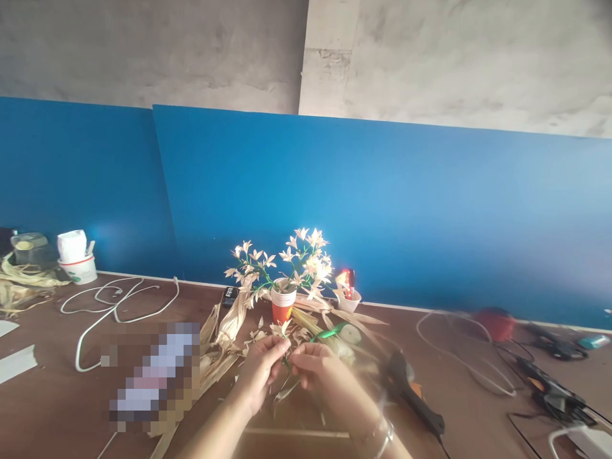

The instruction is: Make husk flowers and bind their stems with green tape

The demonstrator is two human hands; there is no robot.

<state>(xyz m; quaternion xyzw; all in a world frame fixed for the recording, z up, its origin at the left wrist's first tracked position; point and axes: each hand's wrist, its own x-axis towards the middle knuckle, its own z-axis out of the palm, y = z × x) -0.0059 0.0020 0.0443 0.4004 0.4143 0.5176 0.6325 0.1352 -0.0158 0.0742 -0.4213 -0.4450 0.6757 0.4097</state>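
Note:
My left hand (261, 370) and my right hand (313, 370) meet above the brown table (57, 408), fingers pinched together on a small pale husk flower (280, 329) with a thin green stem. Just behind them stands an orange paper cup (283, 306) holding several green stems of cream husk flowers (287, 258). Dry corn husks (224, 331) lie scattered left of the cup. A roll of green tape (342, 333) rests right of my hands.
A black glue gun (411, 389) lies at my right, with more glue guns (549, 389) and cables further right. White cord (115, 306) loops at left, near a white bowl (79, 268) and husk pile (19, 280). A blue board (382, 210) backs the table.

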